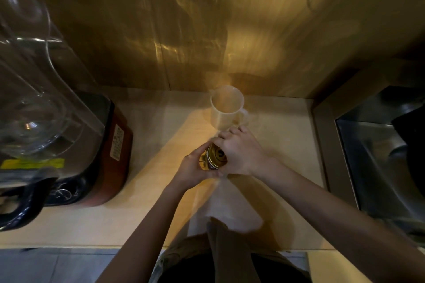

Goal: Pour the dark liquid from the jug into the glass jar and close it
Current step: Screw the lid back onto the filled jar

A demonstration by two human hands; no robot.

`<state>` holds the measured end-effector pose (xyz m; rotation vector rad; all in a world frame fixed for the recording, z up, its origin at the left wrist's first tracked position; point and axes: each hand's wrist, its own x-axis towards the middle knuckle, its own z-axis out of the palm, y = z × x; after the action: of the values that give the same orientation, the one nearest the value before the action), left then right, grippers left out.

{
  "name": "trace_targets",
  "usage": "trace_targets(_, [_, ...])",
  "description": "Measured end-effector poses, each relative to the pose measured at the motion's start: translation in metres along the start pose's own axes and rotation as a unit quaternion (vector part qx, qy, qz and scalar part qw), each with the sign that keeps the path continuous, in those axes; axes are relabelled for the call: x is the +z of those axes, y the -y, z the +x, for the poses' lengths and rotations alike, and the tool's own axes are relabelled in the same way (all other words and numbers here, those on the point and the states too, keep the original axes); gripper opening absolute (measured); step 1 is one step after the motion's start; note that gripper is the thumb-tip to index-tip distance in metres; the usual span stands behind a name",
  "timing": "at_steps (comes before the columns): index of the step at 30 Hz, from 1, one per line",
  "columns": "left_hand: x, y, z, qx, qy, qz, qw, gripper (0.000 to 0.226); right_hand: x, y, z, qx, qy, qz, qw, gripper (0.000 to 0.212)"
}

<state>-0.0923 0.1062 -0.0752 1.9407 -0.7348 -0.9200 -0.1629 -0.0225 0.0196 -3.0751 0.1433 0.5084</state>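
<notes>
Both of your hands are together at the middle of the bench, around the glass jar. Your left hand wraps the jar from the left side, and its fingers are closed on the glass body. Your right hand sits over the top from the right, with its fingers curled on the lid, which is dark with a gold pattern and lies on the mouth of the jar. How much liquid is inside the jar you cannot tell, because the hands cover most of it. The jug is pale and stands upright on the bench just beyond your right hand, on the far side, with its handle turned to the right; it looks empty from above, but the light there is dim. At the left stands a blender with a clear container and a dark red base, well apart from the jar. At the right edge is a steel sink. A white cloth lies on the bench near you, under your forearms.
</notes>
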Motion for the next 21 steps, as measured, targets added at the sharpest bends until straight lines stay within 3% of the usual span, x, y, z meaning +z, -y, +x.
trace_targets(13, [0.004,0.002,0.000,0.007,0.000,-0.016,1.000,0.091,-0.004,0.007,-0.001,0.061,-0.007,-0.010,0.998,0.069])
trace_targets(21, [0.005,0.006,0.002,0.003,0.004,-0.025,1.000,0.094,0.000,0.014,-0.001,0.123,-0.053,0.025,0.991,0.066])
